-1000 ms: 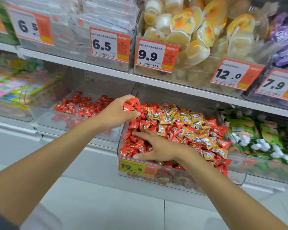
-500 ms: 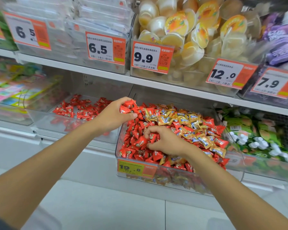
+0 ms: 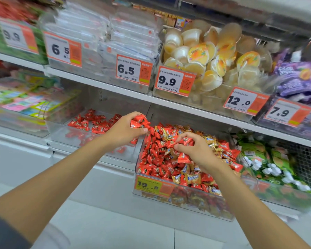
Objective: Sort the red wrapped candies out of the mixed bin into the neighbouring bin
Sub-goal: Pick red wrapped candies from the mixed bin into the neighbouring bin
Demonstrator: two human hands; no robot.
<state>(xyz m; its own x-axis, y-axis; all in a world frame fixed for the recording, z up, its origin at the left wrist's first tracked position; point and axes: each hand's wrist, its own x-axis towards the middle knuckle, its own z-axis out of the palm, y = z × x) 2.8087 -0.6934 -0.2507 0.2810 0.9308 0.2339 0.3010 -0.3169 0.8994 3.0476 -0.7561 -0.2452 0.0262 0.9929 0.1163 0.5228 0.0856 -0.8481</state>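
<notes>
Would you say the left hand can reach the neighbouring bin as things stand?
Probably yes: the left hand, gripping red candies, is right beside the neighbouring bin, whose open top looks unobstructed.

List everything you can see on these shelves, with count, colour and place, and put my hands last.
mixed bin: one, clear, lower shelf centre
red wrapped candies: many, red, mixed bin
gold wrapped candies: many, gold, same bin
neighbouring bin: one, clear, left of the mixed bin, some red candies inside
jelly cups: many, pale yellow, upper shelf
clear packets: stacks, whitish, upper shelf left
purple packets: several, purple, upper shelf far right
green packets: several, green with white, lower shelf right
price tags: at least seven, orange and white, bin fronts
left hand: one, grips red candies where the two bins meet
right hand: one, pinches red candies in the mixed bin
</notes>
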